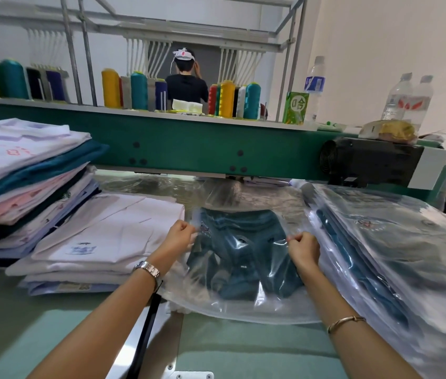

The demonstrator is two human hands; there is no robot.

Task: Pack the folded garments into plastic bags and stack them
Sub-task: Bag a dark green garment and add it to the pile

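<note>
The teal garment (239, 258) lies inside a clear plastic bag (243, 307) at the middle of the desk (25, 324), straight ahead of the person; its long axis runs from 6 o'clock towards 12 o'clock, with loose film bunched at the far end. The left hand (181, 233) pinches the film at the bag's 9 o'clock edge; the right hand (302, 248) pinches it at the 3 o'clock edge; both have fingers curled tight on plastic, with the garment between them. The stack of bagged garments (394, 242) sits at 3 o'clock, just beside the right hand, so that hand is nearer for the coming transfer, I judge. Unbagged folded shirts (107, 236) wait at 9 o'clock, touching the left wrist's side of the bag.
</note>
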